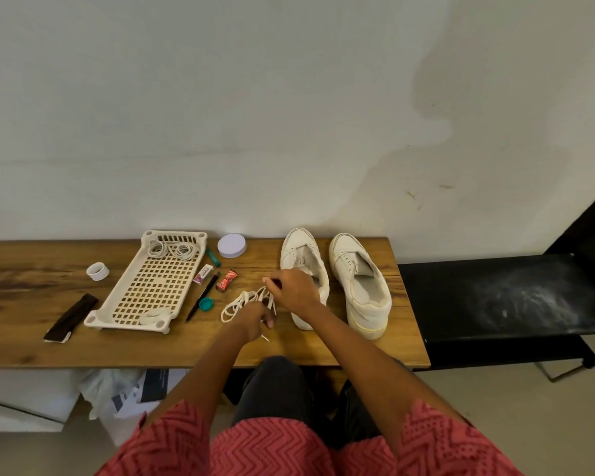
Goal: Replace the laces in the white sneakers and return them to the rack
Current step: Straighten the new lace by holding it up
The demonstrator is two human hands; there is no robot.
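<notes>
Wooden tabletop (31, 341) held both laceless sneakers (337, 280) at two o'clock, and I had my left hand (255, 319) and right hand (294, 292) pinching the tangled lace (236, 304); best, I judged, to find an end and tease the loops free gently.

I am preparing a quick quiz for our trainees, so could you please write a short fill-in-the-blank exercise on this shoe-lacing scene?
1. Both hands, the left hand and the right hand, hold a loose ____ on the wooden table.
2. The number of white sneakers on the table is ____.
3. Coiled laces lie in the perforated ____.

Missing words: shoelace; two; tray
</notes>
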